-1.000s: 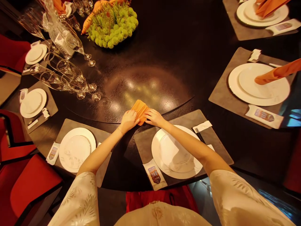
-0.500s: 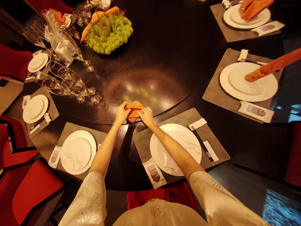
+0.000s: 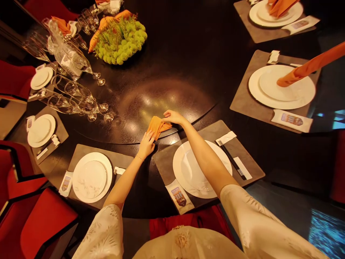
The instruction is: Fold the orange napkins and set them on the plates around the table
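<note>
Dark glossy table (image 3: 140, 201); grey rectangular placemat (image 3: 165, 166) bearing round white plate (image 3: 178, 158). Orange folded cloth napkin (image 3: 154, 125) beyond placemat. Left hand (image 3: 147, 145): fingers slightly spread on napkin's near side. Right hand (image 3: 175, 117): curled at napkin's right, pinch unclear. Steady left pressure should keep folds crisp.

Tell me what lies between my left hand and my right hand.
In the head view, the orange napkin lies there, its near part under your left hand, its far side by your right hand.
</note>
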The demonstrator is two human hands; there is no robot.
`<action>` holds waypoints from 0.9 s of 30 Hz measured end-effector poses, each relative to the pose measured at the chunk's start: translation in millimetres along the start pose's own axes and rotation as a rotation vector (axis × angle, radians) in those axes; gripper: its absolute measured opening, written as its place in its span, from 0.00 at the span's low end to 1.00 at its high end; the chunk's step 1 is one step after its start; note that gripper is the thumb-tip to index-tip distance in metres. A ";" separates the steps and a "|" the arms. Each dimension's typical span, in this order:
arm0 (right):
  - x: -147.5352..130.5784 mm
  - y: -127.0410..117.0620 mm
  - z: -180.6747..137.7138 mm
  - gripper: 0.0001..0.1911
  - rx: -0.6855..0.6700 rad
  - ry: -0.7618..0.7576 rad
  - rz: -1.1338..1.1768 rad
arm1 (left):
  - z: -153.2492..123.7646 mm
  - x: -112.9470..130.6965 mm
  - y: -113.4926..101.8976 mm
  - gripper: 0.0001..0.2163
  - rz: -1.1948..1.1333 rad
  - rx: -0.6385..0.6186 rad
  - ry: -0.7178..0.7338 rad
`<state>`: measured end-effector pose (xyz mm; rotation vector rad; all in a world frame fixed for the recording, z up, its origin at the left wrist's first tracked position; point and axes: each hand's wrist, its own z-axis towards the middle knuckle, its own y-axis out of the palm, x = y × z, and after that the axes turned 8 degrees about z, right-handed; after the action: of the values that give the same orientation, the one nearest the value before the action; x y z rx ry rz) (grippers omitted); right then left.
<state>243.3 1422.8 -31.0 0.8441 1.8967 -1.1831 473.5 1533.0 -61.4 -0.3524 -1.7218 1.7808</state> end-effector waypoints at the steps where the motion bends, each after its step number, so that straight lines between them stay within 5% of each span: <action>1: -6.2 0.9 3.3 0.27 -0.041 0.006 -0.014 | -1.0 -0.4 -1.4 0.25 -0.007 -0.007 0.004; 5: -42.4 21.0 -3.7 0.27 -0.182 0.017 -0.206 | -7.1 3.8 -15.9 0.22 -0.077 -0.032 -0.019; 8: -69.3 29.8 -32.9 0.26 -0.174 -0.043 -0.326 | -11.2 10.0 -38.9 0.15 -0.251 0.077 -0.180; 11: -95.6 21.2 -76.2 0.26 -0.269 -0.111 -0.459 | -10.3 22.8 -64.0 0.29 -0.524 0.199 -0.341; 13: -111.8 8.3 -109.9 0.25 -0.330 -0.134 -0.493 | -6.4 39.7 -72.7 0.38 -0.826 0.071 -0.333; 16: -122.8 -7.9 -166.0 0.25 -0.048 -0.160 -0.500 | 1.7 81.6 -65.4 0.32 -1.317 -0.079 -0.333; 20: -94.9 9.0 -236.8 0.39 0.615 -0.095 -0.367 | 7.6 156.8 -28.9 0.25 -1.696 0.069 -0.525; 24: -47.3 56.7 -279.4 0.31 0.759 0.264 -0.109 | -2.6 218.6 4.2 0.23 -1.791 -0.065 -0.657; 27: -29.0 78.2 -299.4 0.19 0.801 0.367 -0.006 | -20.3 236.6 18.2 0.24 -1.895 -0.141 -0.653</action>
<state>250.9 1722.6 50.8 1.5603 1.6689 -1.9398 299.7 1691.9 -26.8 1.4748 -1.3977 0.2642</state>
